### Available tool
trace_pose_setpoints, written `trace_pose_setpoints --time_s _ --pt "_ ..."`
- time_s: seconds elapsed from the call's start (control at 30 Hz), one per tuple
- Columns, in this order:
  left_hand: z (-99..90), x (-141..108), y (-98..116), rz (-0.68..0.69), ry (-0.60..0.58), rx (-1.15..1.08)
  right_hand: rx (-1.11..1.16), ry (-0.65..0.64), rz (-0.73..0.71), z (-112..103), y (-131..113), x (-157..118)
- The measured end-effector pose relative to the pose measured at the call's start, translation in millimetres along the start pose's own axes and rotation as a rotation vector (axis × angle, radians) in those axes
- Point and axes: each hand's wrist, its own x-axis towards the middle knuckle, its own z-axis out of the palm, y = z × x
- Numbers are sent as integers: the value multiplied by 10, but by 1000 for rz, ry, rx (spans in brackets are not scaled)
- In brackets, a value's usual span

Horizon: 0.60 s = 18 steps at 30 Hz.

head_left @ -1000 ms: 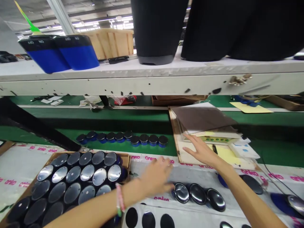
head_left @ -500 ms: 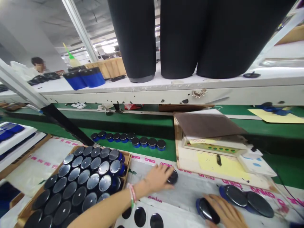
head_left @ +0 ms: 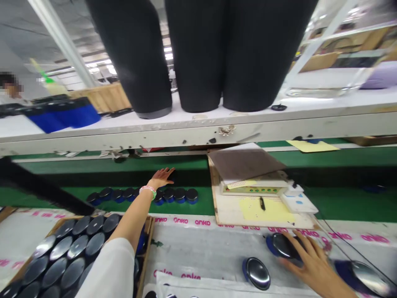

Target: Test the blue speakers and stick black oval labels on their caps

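Note:
My left hand point(head_left: 163, 178) reaches over the green belt with its fingers stretched out. A bit of blue shows beneath it, seemingly a round part in its hold, mostly hidden. Just below that hand, a row of round parts point(head_left: 180, 195), blue with glossy black tops, stands on the belt. At the right, my right hand point(head_left: 305, 256) has its thumb and fingers around another blue-and-black round part point(head_left: 281, 244), tilted on the covered bench. A similar tilted part point(head_left: 258, 273) lies to its left, and another point(head_left: 369, 276) sits near the right edge.
A box point(head_left: 149, 240) packed with black-topped parts stands at lower left. A white sheet point(head_left: 186, 285) with black discs lies at the front. A wooden board point(head_left: 217, 207) carries a control box. Tall black cylinders point(head_left: 198, 62) stand on the shelf point(head_left: 173, 134) above.
My left hand has gone from the bench to the belt, and the part it touched is gone from the bench. My right hand has shifted to a different part. The view has turned right.

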Motion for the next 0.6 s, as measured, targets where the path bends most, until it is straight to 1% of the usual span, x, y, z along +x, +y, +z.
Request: trace_pose_setpoints --time_s 0.1,0.2,0.27,0.33,0.43,0.5,0.6 --pt "171 151 -7 -7 -57 -40 -10 80 113 5 -185 61" --pt "316 180 -41 -44 -111 -101 6 107 123 -71 -378 176" --pt "380 152 -85 -89 -145 -149 57 98 116 -158 -594 272" --pt "404 119 -134 -137 -171 -199 170 65 99 -248 -911 403" --pt "370 87 -165 -182 -196 -275 368 -84 41 -335 -1504 684" --pt "326 77 -129 -195 -201 -321 435 -165 2 -334 -1886 923" --pt "280 65 -4 -247 -173 -350 449 -187 -6 -239 -2344 1355"
